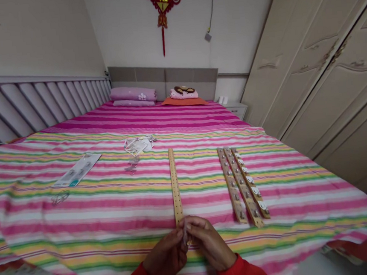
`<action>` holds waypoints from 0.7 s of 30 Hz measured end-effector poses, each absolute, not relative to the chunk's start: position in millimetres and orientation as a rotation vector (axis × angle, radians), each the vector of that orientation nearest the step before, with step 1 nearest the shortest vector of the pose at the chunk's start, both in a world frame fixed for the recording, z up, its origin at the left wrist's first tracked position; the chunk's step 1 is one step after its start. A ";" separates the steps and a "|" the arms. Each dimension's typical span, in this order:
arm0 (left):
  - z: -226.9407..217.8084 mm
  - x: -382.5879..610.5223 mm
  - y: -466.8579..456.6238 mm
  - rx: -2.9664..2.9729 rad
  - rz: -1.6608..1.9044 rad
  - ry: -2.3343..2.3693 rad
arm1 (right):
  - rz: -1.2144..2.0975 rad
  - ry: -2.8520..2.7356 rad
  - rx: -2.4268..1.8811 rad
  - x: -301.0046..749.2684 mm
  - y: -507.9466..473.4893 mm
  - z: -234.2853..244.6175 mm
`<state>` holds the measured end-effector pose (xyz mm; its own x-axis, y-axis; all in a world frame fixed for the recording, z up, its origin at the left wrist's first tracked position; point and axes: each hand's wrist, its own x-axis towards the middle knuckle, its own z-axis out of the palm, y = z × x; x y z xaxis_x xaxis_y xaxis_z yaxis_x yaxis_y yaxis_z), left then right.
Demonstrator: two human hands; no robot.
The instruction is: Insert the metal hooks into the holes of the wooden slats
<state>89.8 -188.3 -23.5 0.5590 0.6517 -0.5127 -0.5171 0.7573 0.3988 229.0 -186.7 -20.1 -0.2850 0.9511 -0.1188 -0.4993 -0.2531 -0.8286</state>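
My left hand and my right hand meet at the near end of a narrow light-wood strip with rows of small holes. Between their fingertips is a small thin greyish piece, seen edge-on, whose kind I cannot make out. Fingers of both hands are closed on it. Beyond the hands, to the left, lie a few small metal pieces on the striped cloth. Farther back sits a little pile of clear packets and white paper.
Three strips carrying metal fittings lie side by side on the right; the outermost has white discs. On the left are a flat package and thin metal rings. A striped cloth covers the bed; pillows stand at the headboard.
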 end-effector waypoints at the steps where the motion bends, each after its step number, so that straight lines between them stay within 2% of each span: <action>1: -25.4 90.9 -189.4 0.220 0.685 0.692 | 1.754 -0.837 -0.779 229.6 -187.6 -19.9; 7: -31.9 89.1 -187.0 0.614 0.706 0.948 | 1.733 -0.777 -0.831 242.6 -185.8 -26.4; 12: -33.9 71.8 -175.3 1.006 0.938 1.283 | 1.600 -0.721 -1.015 255.7 -172.0 -34.4; 21: -51.8 76.1 -170.1 0.873 0.865 1.297 | 1.550 -0.819 -1.110 245.3 -153.3 -47.1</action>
<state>76.1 -170.1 -51.8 0.0761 0.9035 -0.4219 -0.0424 0.4257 0.9039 245.3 -153.3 -47.1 -0.0585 0.9673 -0.2469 -0.3414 -0.2518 -0.9056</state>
